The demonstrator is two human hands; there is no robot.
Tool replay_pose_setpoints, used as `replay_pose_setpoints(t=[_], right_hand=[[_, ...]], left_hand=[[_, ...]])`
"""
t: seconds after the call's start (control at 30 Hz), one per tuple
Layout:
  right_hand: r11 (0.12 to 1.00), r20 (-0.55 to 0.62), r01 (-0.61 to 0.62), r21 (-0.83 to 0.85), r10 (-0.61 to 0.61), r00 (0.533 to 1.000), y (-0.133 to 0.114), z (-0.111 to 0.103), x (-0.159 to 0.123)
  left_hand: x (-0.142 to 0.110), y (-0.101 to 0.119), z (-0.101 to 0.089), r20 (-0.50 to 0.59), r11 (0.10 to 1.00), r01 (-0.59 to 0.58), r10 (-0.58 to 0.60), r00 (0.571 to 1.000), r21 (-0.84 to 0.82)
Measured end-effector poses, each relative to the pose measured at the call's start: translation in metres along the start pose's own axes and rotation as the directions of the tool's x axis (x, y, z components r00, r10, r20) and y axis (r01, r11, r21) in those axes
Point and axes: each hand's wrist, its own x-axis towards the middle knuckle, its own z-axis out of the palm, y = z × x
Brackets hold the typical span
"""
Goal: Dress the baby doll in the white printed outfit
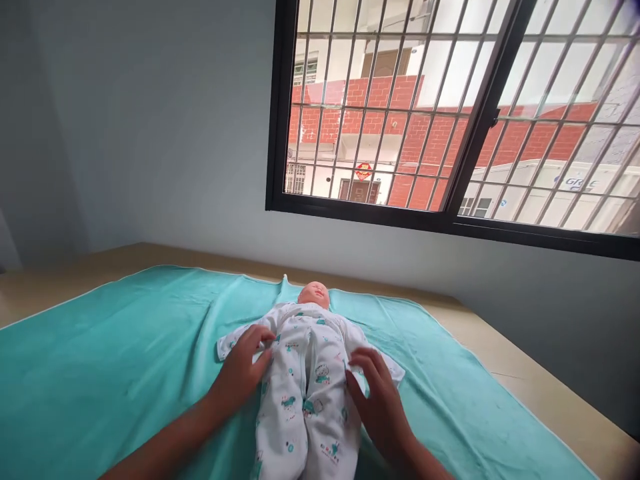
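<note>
A baby doll [314,294] lies on its back on a teal blanket [125,347], dressed in a white printed romper [305,387]. My left hand [243,367] rests on the romper's left side at the sleeve, fingers curled and pressing the cloth. My right hand [377,393] lies on the right side of the romper, fingers bent and spread over the fabric near the other sleeve. Neither hand lifts anything off the blanket.
The blanket covers a beige tabletop [525,373] set in a corner against grey walls. A large black-framed barred window [450,113] is above the far edge. The table's right edge runs diagonally toward the lower right.
</note>
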Motion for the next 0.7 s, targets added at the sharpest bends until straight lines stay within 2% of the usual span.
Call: replay_pose_setpoints(t=[0.03,0.1,0.17,0.23,0.27,0.37,0.53,0.63,0.7], right_hand=[[0.998,0.043,0.061,0.003,-0.061,0.997,-0.011,-0.007,-0.019],[0.977,0.161,0.213,0.022,-0.213,0.964,-0.032,-0.02,-0.053],[0.944,0.271,0.329,0.035,-0.325,0.906,-0.047,-0.026,-0.078],[0.928,0.328,0.373,0.01,-0.356,0.875,-0.055,-0.026,-0.09],[0.927,0.33,0.375,-0.015,-0.35,0.877,-0.056,-0.025,-0.093],[0.906,0.317,0.411,-0.105,-0.361,0.877,-0.057,-0.02,-0.094],[0.836,0.273,0.509,-0.204,-0.451,0.85,-0.058,-0.019,-0.094],[0.82,0.201,0.518,-0.242,-0.48,0.854,-0.062,-0.02,-0.094],[0.807,0.144,0.534,-0.252,-0.514,0.846,-0.065,-0.02,-0.092]], left_hand=[[-0.023,0.01,-0.008,0.019,1.0,0.002,-0.002,1.0,-0.03],[-0.069,0.029,-0.021,0.129,0.998,-0.04,0.047,0.991,-0.057],[-0.107,0.043,-0.025,0.274,0.983,-0.182,0.184,0.944,-0.035],[-0.132,0.05,-0.023,0.36,0.946,-0.315,0.27,0.893,0.071],[-0.139,0.053,-0.02,0.362,0.919,-0.363,0.29,0.886,0.153],[-0.145,0.058,-0.012,0.301,0.817,-0.427,0.326,0.896,0.388],[-0.136,0.064,-0.008,0.286,0.635,-0.495,0.408,0.867,0.593],[-0.133,0.068,-0.008,0.326,0.501,-0.581,0.508,0.797,0.641],[-0.13,0.071,-0.007,0.34,0.451,-0.642,0.582,0.738,0.621]])
